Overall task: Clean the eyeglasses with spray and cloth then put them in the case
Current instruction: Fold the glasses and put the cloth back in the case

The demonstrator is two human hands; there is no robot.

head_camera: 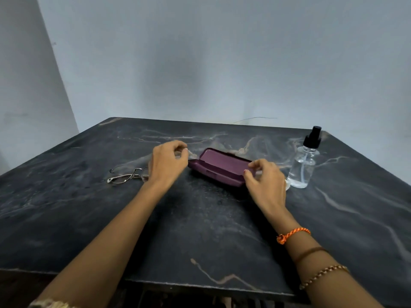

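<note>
— While both hands hover by the case [219, 167], what lies around them?

— One pair of glasses [127, 174] on the worktop [200, 230], left of the case, its right end hidden behind the left hand [168, 163]. One clear spray bottle [304, 165] with a black pump stands upright at the right, just beside the right hand [265, 181].

— And the case?

— One, purple, lid open, lying at an angle mid-worktop between the two hands.

— The grip of each hand?

— Left fingers curl loosely, thumb near forefinger, by the case's left end; whether they pinch anything, I cannot tell. Right thumb and fingers rest at the case's right end; whether they clamp it, I cannot tell. Something pale shows under the right hand, too hidden to name.

— Wrists?

— Three bands on the right arm, one orange [292, 234].

— Surface and room?

— Dark marbled stone with pale veins; plain grey-blue walls meeting in a corner behind.
</note>
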